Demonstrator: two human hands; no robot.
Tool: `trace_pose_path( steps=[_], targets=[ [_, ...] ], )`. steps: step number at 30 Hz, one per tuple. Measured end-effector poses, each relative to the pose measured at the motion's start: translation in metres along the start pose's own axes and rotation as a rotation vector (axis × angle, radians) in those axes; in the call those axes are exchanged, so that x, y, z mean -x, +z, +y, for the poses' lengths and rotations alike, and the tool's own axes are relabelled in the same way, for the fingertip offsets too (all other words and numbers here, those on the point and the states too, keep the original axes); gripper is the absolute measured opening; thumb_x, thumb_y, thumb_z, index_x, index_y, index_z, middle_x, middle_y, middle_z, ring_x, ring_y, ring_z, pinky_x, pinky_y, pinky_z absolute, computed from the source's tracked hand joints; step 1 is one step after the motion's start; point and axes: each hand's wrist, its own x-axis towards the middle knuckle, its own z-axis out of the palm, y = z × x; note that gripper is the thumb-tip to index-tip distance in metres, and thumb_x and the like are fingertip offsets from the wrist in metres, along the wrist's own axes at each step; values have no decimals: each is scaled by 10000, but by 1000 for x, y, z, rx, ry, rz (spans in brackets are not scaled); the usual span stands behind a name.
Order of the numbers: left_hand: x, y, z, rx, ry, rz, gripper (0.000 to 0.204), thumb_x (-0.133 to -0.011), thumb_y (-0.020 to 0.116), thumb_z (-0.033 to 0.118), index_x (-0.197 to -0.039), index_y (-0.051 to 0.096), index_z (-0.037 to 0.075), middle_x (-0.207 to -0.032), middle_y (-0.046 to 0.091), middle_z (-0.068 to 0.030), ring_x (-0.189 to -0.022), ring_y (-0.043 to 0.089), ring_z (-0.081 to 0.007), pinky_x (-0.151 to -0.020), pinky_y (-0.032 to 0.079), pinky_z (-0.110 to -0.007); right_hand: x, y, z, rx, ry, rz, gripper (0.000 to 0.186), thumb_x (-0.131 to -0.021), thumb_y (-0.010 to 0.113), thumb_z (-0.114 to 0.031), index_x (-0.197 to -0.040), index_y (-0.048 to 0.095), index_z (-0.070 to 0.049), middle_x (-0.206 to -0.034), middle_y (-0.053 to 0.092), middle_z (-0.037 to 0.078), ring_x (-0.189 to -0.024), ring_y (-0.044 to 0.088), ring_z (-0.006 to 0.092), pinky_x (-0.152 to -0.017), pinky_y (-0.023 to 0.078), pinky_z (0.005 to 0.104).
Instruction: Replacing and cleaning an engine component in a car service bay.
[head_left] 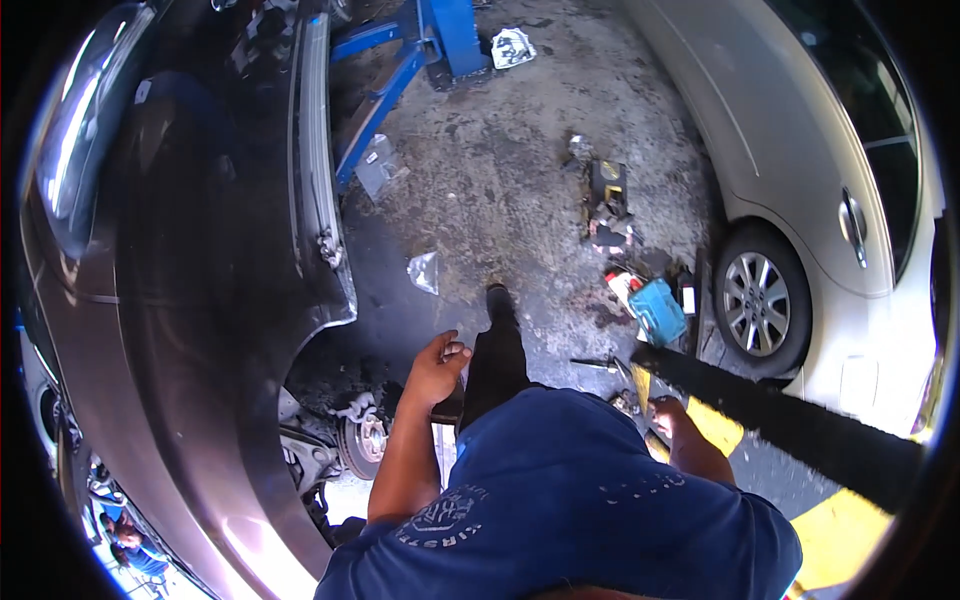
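My left hand (438, 368) hangs in front of my body with its fingers loosely bent and apart, and nothing shows in it. Beyond it to the left is a bare brake disc (366, 443) in the wheel arch of a raised dark car (180, 290). On my other side, my right hand (672, 414) is low beside my hip, above scattered small parts and tools on the floor. Its fingers are dark and partly hidden, so what they hold, if anything, cannot be made out. My dark-trousered leg (497, 355) is stretched forward.
A silver car (800, 170) stands to the right, its alloy wheel (757, 303) near a teal box (657, 312). Dark parts and a black box (608, 187) lie farther off. Blue lift arms (380, 118) reach under the dark car. A black beam (780, 405) crosses at right.
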Motion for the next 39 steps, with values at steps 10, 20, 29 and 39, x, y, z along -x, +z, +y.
trace_pose_path(
  steps=[10, 20, 29, 39],
  targets=[
    [-231, -60, 203, -197, 102, -1, 542, -876, 704, 156, -1327, 486, -51, -1109, 656, -164, -975, 642, -198, -839, 518, -303, -69, -9, -283, -73, -457, -131, 366, -898, 666, -293, -1213, 613, -116, -912, 686, 99, -749, 641, 185, -657, 528, 364],
    [-495, -3, 309, -690, 11, -287, 572, -897, 670, 286, -1324, 483, -47, -1143, 665, -197, -1036, 656, -257, -912, 503, -322, -168, -39, -402, 137, -351, -107, 551, -861, 655, -314, -1380, 515, -191, -1114, 664, 90, -923, 637, 270, -785, 545, 432],
    [-657, 77, 421, -930, 81, -527, 595, -892, 663, 347, -1340, 487, -3, -1168, 657, -191, -1056, 651, -296, -900, 515, -368, -34, -157, -676, -702, -331, 34, 343, -905, 623, -344, -1119, 605, -76, -835, 633, 59, -616, 566, 145, -504, 449, 300],
    [-873, 254, 386, -1413, 166, -1026, 590, -899, 588, 409, -1290, 537, -30, -1306, 561, -241, -1237, 532, -351, -1044, 425, -403, -17, 42, -568, -1235, 492, 32, 350, -908, 590, -355, -1174, 542, -132, -967, 579, 52, -830, 581, 208, -643, 457, 384]
  ],
)
